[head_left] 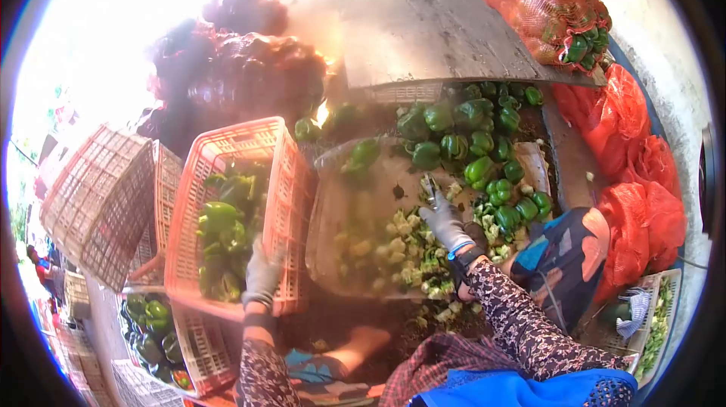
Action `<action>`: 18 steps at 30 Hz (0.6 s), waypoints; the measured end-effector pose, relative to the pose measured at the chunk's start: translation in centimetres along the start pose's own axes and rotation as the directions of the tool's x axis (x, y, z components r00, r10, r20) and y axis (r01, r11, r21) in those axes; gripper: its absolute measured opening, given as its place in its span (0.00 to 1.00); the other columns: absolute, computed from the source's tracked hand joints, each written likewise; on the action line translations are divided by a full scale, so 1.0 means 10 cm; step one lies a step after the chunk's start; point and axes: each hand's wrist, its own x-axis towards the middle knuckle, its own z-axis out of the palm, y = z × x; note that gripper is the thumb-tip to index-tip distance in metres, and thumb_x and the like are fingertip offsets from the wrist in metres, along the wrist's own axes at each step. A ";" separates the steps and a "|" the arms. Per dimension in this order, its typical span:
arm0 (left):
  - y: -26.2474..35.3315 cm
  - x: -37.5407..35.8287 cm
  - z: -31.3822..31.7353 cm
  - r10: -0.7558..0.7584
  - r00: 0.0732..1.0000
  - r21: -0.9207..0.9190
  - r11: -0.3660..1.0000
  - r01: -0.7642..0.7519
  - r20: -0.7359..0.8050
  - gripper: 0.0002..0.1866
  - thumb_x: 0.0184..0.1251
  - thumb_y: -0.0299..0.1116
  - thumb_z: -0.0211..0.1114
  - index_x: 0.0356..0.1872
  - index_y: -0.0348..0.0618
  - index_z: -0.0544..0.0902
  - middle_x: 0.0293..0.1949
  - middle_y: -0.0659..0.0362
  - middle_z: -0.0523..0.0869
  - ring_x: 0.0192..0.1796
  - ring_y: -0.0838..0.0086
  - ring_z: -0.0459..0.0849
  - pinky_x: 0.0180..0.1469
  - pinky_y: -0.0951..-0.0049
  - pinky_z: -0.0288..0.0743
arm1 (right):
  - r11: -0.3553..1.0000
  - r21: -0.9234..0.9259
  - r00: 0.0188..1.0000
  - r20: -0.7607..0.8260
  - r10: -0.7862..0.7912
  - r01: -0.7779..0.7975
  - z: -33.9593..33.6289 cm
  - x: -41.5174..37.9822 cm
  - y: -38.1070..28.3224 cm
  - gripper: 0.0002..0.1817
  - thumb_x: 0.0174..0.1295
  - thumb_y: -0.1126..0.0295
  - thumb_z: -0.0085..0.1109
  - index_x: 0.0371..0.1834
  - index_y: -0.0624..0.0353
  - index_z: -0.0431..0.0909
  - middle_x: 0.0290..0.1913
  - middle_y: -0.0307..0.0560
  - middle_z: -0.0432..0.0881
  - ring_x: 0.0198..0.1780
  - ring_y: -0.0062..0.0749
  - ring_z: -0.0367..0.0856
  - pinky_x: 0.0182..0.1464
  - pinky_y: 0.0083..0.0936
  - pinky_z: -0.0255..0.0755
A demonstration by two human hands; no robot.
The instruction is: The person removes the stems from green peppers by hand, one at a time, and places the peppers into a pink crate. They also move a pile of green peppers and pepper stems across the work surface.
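My left hand (263, 275), in a grey glove, is at the near right side of a pink plastic crate (281, 218) that holds green pepper pieces (221, 229). Glare and blur hide what its fingers do. My right hand (445, 218), also gloved, is closed around a small tool (431, 189) that looks like a knife, its exact shape unclear. Beneath and beside it lie cut pepper cores (404, 244) on a pale tray (329, 218). Whole green peppers (476, 142) are heaped just beyond the right hand.
A wooden board (439, 29) spans the back. Red mesh sacks (541, 6) and red netting (639, 203) line the right. Stacked crates (98, 203) stand at the left, near a crate of whole peppers (155, 339). Another crate (658, 324) sits at the lower right.
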 end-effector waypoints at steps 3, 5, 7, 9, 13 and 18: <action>0.07 0.06 0.07 -0.039 0.999 -0.012 0.999 0.039 0.004 0.27 0.72 0.32 0.64 0.70 0.45 0.69 0.51 0.37 0.88 0.56 0.39 0.86 0.59 0.48 0.78 | 0.944 0.311 0.979 0.126 -0.157 0.112 0.64 0.63 -0.16 0.33 0.67 0.52 0.64 0.74 0.50 0.74 0.61 0.58 0.86 0.60 0.49 0.86 0.63 0.41 0.78; 0.03 0.14 0.01 -0.028 0.998 -0.111 0.993 0.033 0.051 0.24 0.72 0.30 0.63 0.67 0.45 0.71 0.48 0.36 0.88 0.53 0.38 0.87 0.55 0.48 0.80 | 0.928 0.353 0.967 0.169 -0.190 0.120 1.01 1.07 -0.47 0.34 0.68 0.52 0.64 0.75 0.51 0.73 0.61 0.59 0.86 0.62 0.51 0.85 0.64 0.41 0.77; 0.05 0.19 0.00 -0.029 0.998 -0.098 0.995 0.034 0.050 0.22 0.72 0.27 0.62 0.65 0.44 0.73 0.46 0.35 0.88 0.51 0.37 0.87 0.53 0.48 0.80 | 0.976 0.099 0.962 0.177 -0.207 0.192 1.14 1.44 -0.89 0.37 0.66 0.50 0.66 0.76 0.51 0.70 0.63 0.61 0.85 0.64 0.56 0.83 0.67 0.44 0.75; -0.01 0.25 0.06 -0.021 0.999 -0.105 0.994 0.025 0.040 0.22 0.71 0.28 0.63 0.65 0.45 0.73 0.44 0.35 0.88 0.50 0.37 0.87 0.51 0.47 0.80 | 0.985 0.011 0.966 0.194 -0.169 0.170 1.67 1.97 -0.93 0.38 0.66 0.49 0.67 0.77 0.51 0.69 0.65 0.62 0.84 0.65 0.58 0.82 0.69 0.46 0.73; 0.02 0.26 0.03 -0.059 0.998 -0.011 0.998 0.059 0.031 0.23 0.72 0.28 0.63 0.66 0.45 0.73 0.47 0.35 0.88 0.50 0.39 0.87 0.51 0.46 0.80 | 1.000 -0.007 0.968 0.249 -0.002 0.003 1.89 2.03 -1.17 0.41 0.63 0.49 0.71 0.78 0.48 0.68 0.68 0.59 0.81 0.67 0.53 0.82 0.68 0.45 0.74; -0.04 0.23 0.04 -0.033 0.999 0.082 0.996 0.031 0.021 0.24 0.73 0.32 0.63 0.67 0.40 0.73 0.51 0.37 0.87 0.51 0.39 0.87 0.54 0.45 0.80 | 0.728 0.657 0.920 0.381 -0.095 -0.197 1.64 1.27 -0.95 0.41 0.59 0.61 0.78 0.78 0.42 0.70 0.65 0.47 0.83 0.64 0.40 0.82 0.67 0.36 0.77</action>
